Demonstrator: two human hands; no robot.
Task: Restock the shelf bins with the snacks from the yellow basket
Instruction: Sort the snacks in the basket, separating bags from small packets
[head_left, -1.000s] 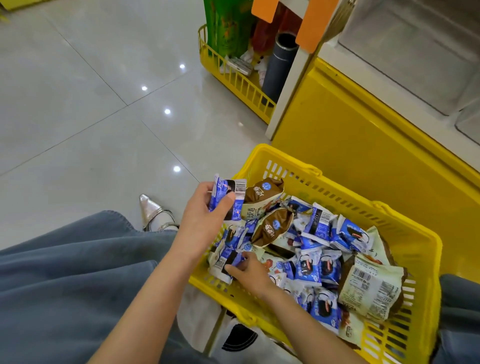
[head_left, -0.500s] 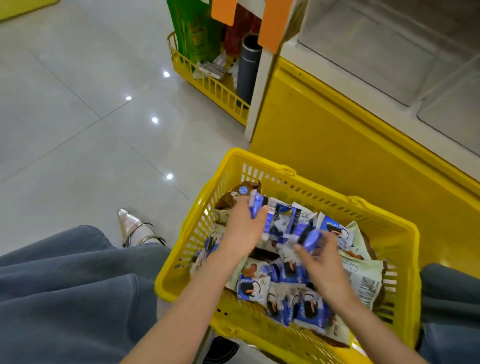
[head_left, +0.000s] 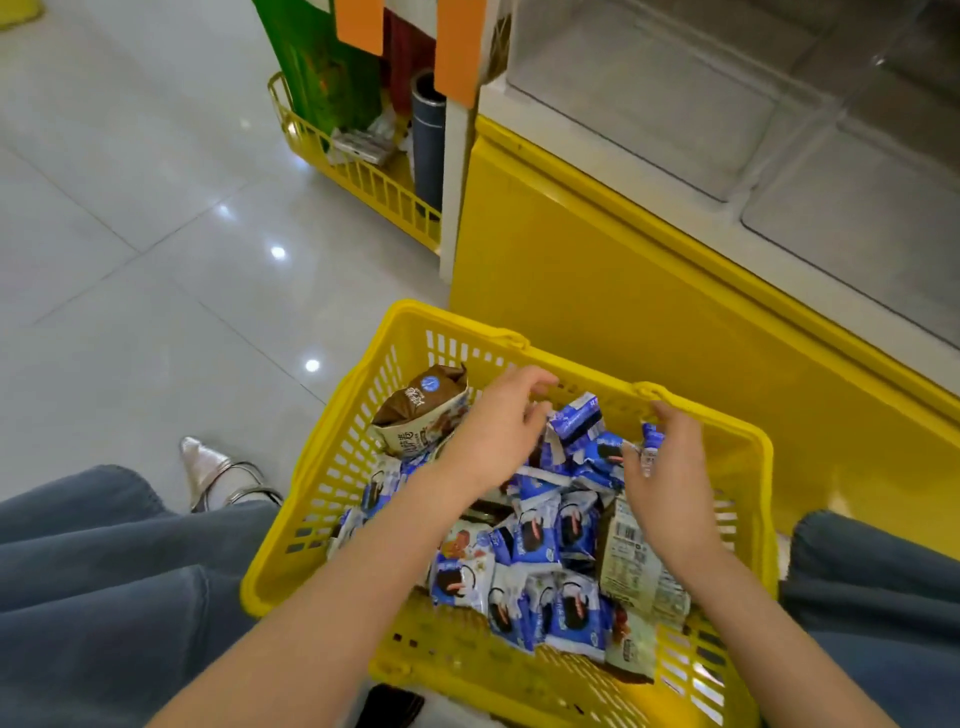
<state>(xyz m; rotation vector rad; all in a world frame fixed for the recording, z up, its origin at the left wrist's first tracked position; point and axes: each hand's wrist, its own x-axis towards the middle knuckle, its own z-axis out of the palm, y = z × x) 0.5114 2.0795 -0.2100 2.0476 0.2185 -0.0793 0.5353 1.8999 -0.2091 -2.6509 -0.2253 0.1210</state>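
Note:
The yellow basket (head_left: 322, 467) stands on the floor between my knees, filled with several blue snack packets (head_left: 540, 545), a brown packet (head_left: 421, 410) at its far left and a pale packet (head_left: 634, 566) on the right. My left hand (head_left: 493, 436) hovers over the pile with curled fingers, holding a blue packet (head_left: 576, 415) at its fingertips. Near the basket's far rim, my right hand (head_left: 670, 478) pinches another small blue packet (head_left: 652, 441). The clear shelf bins (head_left: 649, 104) sit above the yellow shelf base (head_left: 623, 312) at the upper right.
A low yellow wire rack (head_left: 363, 176) beside the shelf holds a green bag (head_left: 322, 67) and a dark tube (head_left: 428, 145). My denim-clad legs flank the basket, and a silver shoe (head_left: 218, 467) rests on the glossy tiled floor at left.
My left hand dropped from above the basket rim into the pile, carrying blue packets. My right hand moved from the near left of the pile to the far right, picking up a packet.

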